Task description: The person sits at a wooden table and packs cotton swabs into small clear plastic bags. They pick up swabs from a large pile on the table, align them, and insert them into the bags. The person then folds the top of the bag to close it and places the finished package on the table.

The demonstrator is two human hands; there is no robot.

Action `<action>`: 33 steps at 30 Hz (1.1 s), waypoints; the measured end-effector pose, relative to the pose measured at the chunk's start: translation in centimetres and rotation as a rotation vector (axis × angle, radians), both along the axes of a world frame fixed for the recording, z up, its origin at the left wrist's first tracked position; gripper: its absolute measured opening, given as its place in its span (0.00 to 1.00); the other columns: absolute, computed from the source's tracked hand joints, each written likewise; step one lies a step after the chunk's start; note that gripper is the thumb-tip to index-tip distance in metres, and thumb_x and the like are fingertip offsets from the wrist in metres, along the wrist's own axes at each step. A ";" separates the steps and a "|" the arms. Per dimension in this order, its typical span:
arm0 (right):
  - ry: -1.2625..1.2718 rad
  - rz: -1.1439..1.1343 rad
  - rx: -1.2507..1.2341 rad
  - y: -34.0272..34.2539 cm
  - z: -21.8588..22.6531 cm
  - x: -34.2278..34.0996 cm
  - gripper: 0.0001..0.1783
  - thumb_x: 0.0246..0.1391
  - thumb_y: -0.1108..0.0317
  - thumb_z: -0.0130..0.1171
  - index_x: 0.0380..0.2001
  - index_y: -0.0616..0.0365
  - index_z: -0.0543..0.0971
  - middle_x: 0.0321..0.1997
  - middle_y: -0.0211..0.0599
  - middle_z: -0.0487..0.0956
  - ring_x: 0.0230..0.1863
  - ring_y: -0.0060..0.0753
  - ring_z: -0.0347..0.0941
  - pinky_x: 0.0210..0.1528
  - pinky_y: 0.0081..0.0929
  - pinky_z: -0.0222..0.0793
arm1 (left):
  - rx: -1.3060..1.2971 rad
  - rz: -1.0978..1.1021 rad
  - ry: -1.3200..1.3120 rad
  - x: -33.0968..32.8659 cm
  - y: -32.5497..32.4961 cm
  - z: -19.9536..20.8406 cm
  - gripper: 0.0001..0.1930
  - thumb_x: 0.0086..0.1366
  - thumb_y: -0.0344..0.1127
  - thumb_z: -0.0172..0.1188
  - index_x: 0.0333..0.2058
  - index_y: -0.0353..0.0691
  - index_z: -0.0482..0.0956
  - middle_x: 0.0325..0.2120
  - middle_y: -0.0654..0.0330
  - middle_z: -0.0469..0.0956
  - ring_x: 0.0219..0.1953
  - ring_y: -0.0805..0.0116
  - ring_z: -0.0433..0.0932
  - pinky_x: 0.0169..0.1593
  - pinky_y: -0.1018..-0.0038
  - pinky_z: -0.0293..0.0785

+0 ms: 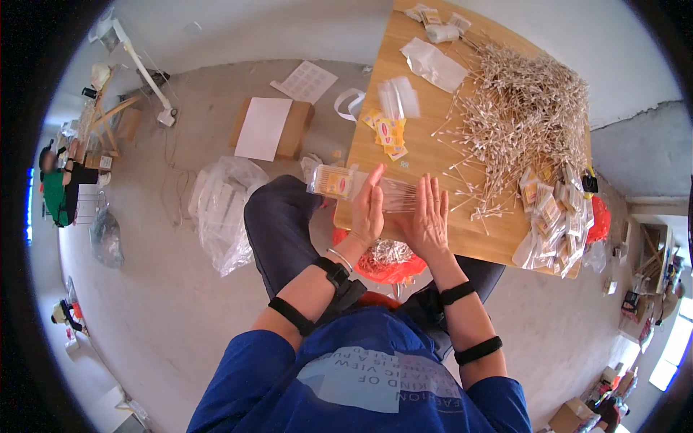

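Note:
Between my two hands, at the near edge of the table, lies a bundle of cotton swabs [399, 195], its sticks running from one palm to the other. My left hand [369, 213] stands at the bundle's left end with fingers straight and together. My right hand [429, 220] presses flat against the right end, fingers stretched out; both thumbs are mostly hidden. Just left of my left hand sits a clear packet of swabs with a yellow label [334, 181]. Farther up the table are yellow printed cards [390, 133] and clear plastic bags [398, 98].
Loose cotton swabs [530, 101] are heaped across the table's [426, 144] right side. Filled packets [552, 216] pile at its near right corner. Below my hands is a red bag of swabs [390, 261]. A cardboard box [294, 130] and plastic sack [225, 209] rest on the floor at left.

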State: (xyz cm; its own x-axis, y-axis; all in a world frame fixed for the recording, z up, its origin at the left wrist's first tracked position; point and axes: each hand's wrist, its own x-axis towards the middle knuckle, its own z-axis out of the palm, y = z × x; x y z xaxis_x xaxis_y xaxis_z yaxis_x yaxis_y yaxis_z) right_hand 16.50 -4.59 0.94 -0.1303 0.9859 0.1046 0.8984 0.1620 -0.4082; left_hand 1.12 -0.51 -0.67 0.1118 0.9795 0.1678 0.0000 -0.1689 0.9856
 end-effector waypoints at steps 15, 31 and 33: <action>0.003 -0.068 -0.042 0.4 -1.0 -4.2 0.46 0.58 0.51 0.54 0.69 0.69 0.48 0.74 0.60 0.45 0.76 0.59 0.38 0.74 0.52 0.35 | -0.005 0.033 -0.027 -0.7 1.3 0.0 0.33 0.76 0.54 0.36 0.64 0.28 0.60 0.63 0.45 0.65 0.67 0.56 0.61 0.68 0.65 0.53; -0.154 0.029 -0.075 -1.8 0.2 -4.3 0.50 0.53 0.41 0.57 0.67 0.66 0.56 0.74 0.55 0.50 0.76 0.54 0.42 0.74 0.51 0.35 | -0.056 -0.001 -0.103 -0.9 0.8 -0.4 0.34 0.75 0.56 0.35 0.64 0.28 0.59 0.63 0.45 0.64 0.67 0.55 0.60 0.69 0.64 0.51; -0.133 0.018 -0.074 -1.9 0.2 -4.3 0.50 0.53 0.41 0.57 0.67 0.66 0.56 0.74 0.55 0.51 0.76 0.55 0.43 0.74 0.52 0.35 | -0.067 0.003 -0.120 -0.9 0.7 -0.2 0.34 0.75 0.55 0.36 0.64 0.28 0.59 0.63 0.45 0.64 0.67 0.55 0.60 0.69 0.64 0.51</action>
State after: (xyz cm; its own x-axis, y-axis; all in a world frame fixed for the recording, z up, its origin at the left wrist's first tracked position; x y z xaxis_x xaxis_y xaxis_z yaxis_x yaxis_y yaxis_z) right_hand 12.21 -6.46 1.09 -0.1562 0.9876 0.0128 0.9424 0.1529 -0.2974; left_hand 0.23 0.19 -0.91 0.0923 0.9892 0.1139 -0.1179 -0.1027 0.9877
